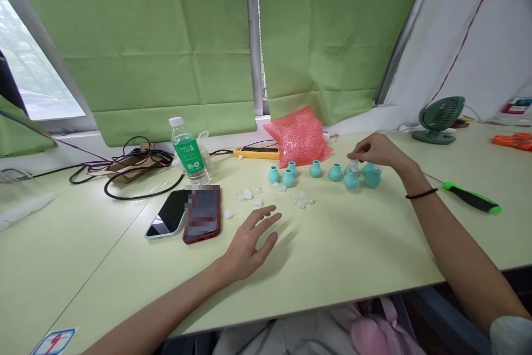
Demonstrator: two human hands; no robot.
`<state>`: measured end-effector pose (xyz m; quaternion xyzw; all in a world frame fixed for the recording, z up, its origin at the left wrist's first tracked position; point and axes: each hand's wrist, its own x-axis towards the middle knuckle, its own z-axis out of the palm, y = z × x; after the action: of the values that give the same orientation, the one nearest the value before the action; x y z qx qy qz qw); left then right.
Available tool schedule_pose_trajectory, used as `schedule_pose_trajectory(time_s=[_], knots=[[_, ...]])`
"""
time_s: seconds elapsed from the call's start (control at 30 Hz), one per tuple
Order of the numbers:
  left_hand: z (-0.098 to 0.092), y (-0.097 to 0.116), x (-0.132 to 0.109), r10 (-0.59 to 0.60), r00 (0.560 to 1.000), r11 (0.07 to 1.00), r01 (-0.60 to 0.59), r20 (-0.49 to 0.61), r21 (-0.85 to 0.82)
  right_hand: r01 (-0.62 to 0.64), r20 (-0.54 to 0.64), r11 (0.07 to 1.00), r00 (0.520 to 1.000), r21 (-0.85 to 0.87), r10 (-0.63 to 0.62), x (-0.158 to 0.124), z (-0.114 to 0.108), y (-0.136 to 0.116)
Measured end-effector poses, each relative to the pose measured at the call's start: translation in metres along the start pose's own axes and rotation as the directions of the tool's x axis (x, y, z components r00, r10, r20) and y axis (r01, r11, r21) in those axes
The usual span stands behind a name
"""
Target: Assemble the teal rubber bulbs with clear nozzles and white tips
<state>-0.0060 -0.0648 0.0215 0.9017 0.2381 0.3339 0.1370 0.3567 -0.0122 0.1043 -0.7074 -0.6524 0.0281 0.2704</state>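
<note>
Several small turquoise pots stand in a loose row on the pale table. My right hand is over the right end of the row, its fingers pinched on a small clear plastic piece at the mouth of one pot. My left hand hovers over the table front with its fingers apart, holding nothing. Beyond its fingertips lie small whitish pieces. Some clear plastic pieces lie in front of the pots.
Two phones lie left of my left hand, with a water bottle behind. A pink bubble-wrap bag is behind the pots. Black cables are at the left; a screwdriver and green fan stand or lie at the right.
</note>
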Motion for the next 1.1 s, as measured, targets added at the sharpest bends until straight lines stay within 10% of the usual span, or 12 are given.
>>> schedule_pose_trajectory(time_s=[0.3,0.77,0.97,1.1], knots=[[-0.001,0.003,0.000,0.046,0.999,0.998,-0.046,-0.011,0.051,-0.215,-0.087,0.975,0.974,-0.051,0.211,0.007,-0.008,0.035],[-0.002,0.003,0.000,0.049,0.998,0.993,-0.053,0.037,0.101,-0.231,0.004,0.973,0.973,0.003,0.231,0.001,0.001,0.023],[0.001,0.000,0.001,-0.037,0.994,0.982,0.016,0.104,0.190,-0.218,-0.354,0.975,0.917,-0.050,0.186,-0.001,0.012,0.001],[0.003,-0.005,0.002,-0.099,0.984,0.954,0.051,0.151,0.297,0.068,-0.457,0.996,0.885,-0.055,-0.086,-0.015,0.051,-0.046]])
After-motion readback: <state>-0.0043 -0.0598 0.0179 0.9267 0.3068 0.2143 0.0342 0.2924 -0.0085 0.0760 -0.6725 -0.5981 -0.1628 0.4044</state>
